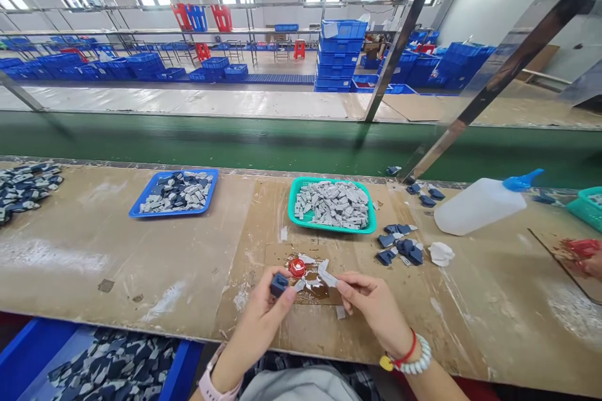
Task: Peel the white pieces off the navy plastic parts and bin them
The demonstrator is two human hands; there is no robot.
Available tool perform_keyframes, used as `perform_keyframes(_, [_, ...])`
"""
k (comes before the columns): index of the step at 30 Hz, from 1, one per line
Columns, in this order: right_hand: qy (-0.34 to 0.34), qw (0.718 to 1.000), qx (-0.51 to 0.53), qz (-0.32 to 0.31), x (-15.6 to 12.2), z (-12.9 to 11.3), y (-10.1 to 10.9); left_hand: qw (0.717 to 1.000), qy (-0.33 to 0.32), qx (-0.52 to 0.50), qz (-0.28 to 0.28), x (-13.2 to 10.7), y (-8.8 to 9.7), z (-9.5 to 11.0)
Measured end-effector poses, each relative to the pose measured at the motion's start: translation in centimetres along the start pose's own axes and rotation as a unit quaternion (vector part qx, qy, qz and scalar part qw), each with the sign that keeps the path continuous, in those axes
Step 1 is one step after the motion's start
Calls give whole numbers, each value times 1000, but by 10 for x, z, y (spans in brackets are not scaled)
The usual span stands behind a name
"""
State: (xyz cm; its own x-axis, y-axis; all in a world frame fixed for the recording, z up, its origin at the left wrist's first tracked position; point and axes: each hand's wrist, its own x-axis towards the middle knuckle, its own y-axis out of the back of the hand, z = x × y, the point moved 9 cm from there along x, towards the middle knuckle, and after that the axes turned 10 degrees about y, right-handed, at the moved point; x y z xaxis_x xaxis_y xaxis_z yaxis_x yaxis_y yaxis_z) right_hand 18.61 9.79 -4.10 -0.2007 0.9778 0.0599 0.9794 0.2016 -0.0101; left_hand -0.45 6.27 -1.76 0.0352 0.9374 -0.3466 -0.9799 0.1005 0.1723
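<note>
Between the thumb and fingers of my left hand (261, 313) is a small dark-blue plastic piece (279, 286). A light grey tip shows by the left thumb; I cannot tell if it belongs to that piece. My right hand (369, 302) pinches a thin, angled light grey piece (327, 276) by its near end. The two pieces are apart. Just beyond my hands, a round red cap-like thing (297, 267) sits on a wet, shiny brown board (320, 293), with whitish scraps around it.
A green basket (332, 229) of grey pieces and a blue tray (174, 213) of mixed pieces stand ahead. Loose dark-blue pieces (408, 250), crumpled tissue (441, 254) and a blue-nozzled white bottle (480, 205) are right. A blue bin (188, 369) is lower left. Another person's hand (593, 263) is far right.
</note>
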Motion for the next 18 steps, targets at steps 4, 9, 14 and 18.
perform_keyframes(4, [111, 993, -14, 35, 2, -41, -3, 996, -44, -16, -82, 9, -34, 22])
perform_keyframes(9, [285, 946, -152, 39, -4, -92, -14, 993, -83, -24, -80, 10, -44, 40])
perform_keyframes(14, [362, 903, -232, -4, -12, -102, -33, 996, -88, -5, -23, 9, -45, 43])
perform_keyframes(18, [358, 877, -289, -139, -21, -93, -57, 997, -69, 3, 16, 9, -41, 34])
